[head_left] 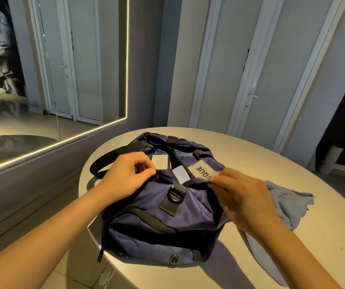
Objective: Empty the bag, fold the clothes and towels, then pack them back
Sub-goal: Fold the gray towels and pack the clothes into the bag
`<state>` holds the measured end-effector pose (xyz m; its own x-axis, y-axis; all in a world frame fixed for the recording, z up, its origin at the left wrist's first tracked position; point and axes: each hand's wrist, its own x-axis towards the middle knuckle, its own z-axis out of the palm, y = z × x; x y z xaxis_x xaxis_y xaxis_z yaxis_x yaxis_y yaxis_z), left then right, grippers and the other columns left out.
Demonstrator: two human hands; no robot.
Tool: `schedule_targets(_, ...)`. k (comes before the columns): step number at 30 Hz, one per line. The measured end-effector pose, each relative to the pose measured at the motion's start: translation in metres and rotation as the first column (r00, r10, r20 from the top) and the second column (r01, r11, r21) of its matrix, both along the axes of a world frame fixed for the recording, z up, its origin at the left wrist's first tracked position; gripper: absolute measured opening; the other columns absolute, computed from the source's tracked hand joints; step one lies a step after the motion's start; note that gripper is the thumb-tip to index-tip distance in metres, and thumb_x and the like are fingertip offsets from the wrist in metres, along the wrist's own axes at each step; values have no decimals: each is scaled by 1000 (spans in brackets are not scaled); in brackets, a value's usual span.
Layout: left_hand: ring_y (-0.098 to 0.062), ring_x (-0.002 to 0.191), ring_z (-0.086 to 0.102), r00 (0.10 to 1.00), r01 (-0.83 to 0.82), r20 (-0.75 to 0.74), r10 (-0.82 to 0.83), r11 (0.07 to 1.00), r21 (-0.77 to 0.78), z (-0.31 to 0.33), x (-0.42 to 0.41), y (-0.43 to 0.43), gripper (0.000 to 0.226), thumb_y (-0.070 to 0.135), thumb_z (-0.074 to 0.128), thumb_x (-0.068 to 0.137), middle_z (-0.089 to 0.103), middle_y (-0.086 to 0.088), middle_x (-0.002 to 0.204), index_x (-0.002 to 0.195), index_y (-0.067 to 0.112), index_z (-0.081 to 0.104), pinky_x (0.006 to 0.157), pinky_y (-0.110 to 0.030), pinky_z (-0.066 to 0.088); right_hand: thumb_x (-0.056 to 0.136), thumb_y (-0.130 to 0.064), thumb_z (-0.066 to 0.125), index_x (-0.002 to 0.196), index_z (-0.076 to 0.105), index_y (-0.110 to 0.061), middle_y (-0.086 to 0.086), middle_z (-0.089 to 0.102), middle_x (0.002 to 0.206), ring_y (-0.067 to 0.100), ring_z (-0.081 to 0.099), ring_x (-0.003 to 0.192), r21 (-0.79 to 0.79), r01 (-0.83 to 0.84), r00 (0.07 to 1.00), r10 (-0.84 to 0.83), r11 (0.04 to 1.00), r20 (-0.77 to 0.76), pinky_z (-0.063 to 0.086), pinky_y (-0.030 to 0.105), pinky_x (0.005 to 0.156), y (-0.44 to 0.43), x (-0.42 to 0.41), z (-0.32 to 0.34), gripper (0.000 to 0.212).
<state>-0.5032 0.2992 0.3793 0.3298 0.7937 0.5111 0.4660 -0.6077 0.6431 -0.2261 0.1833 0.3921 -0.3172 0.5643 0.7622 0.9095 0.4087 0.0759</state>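
- A navy duffel bag [167, 213] lies on a pale rounded table [271, 155], at the edge nearest me, with its short end facing me.
- Its top is parted a little down the middle, and something pale [181, 173] shows in the gap.
- My left hand [125, 176] sits on the left lip of that opening. The fingers are curled in tight, and thumb and forefinger pinch the fabric just beside a small grey label [160, 162].
- My right hand [244, 197] is on the right lip. Its bent fingertips nip the fabric at the near edge of a larger grey label with dark letters [204, 171].
- A black D-ring tab [175, 193] sits between my two hands.
- A black carry strap [109, 161] loops out behind my left hand.
- A light blue garment [288, 203] lies crumpled on the table just beside the bag, to the right, with part hanging over the near edge.
- A mirror edged with a lit strip [52, 80] fills the wall to the left.
- Pale doors [240, 69] stand behind the table.
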Motion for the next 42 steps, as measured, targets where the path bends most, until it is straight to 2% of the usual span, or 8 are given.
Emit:
schedule_targets(4,-7,74,57,924,-364,232,305,885,289,18,17,9,11,14,69,91,62,8,83,81,19,66,70,-11,40,93,-20,65,91,76,-20,-1,69,84,26,64,64,126,153,986,-143,980,-87,52,36,50,48,-16,10,12)
schedule_targets(8,-23,85,64,873,-458,-140,467,884,88,-3,37,31,14,15,59,97,69,-4,93,91,13,72,76,-32,50,98,-32,64,90,72,-15,8,69,85,32,62,76,-440,411,901,-429,798,64,45,34,61,100,-17,-5,21)
schedule_targets(15,-24,98,63,958,-232,-183,221,972,-38,9,71,-15,37,48,51,101,70,-5,108,105,17,72,89,-42,50,89,-35,76,82,80,-11,13,76,87,31,67,77,-651,230,917,-385,723,-103,55,35,64,103,-7,-17,25)
schedule_targets(18,-28,155,16,826,-202,-559,74,964,-171,-18,101,-35,69,73,29,98,17,-2,170,156,37,35,124,-59,10,91,-27,74,78,79,-11,12,74,76,32,69,72,-763,64,922,-331,644,-202,58,39,63,100,0,-12,21)
schedule_targets(21,-24,158,-10,806,-172,-590,54,974,-145,-51,103,-24,75,80,19,94,-7,4,172,160,46,13,122,-62,-10,94,-18,67,84,77,-10,12,74,75,28,70,60,-719,-50,841,-360,694,-405,59,37,57,100,16,1,16)
schedule_targets(29,-11,155,-18,807,-44,-591,-16,995,-87,-70,66,-9,74,82,12,87,-8,15,170,157,56,9,123,-52,-18,88,-50,72,142,51,-15,9,57,142,31,57,125,-642,162,924,-343,750,-168,50,50,101,186,31,3,68)
schedule_targets(37,10,150,-16,814,119,-558,-160,987,-109,-61,8,28,63,85,21,90,-4,32,165,150,66,17,126,-41,-13,103,-36,54,94,70,-11,9,67,84,26,58,76,-585,141,945,-284,799,-161,45,36,66,235,25,2,31)
schedule_targets(42,11,150,-9,810,155,-539,-230,971,-182,-49,-10,33,55,75,39,95,3,33,164,148,66,28,127,-34,-7,102,-20,54,68,49,-6,11,41,67,20,33,62,-613,-68,519,-497,788,-696,28,33,56,226,82,-12,37)
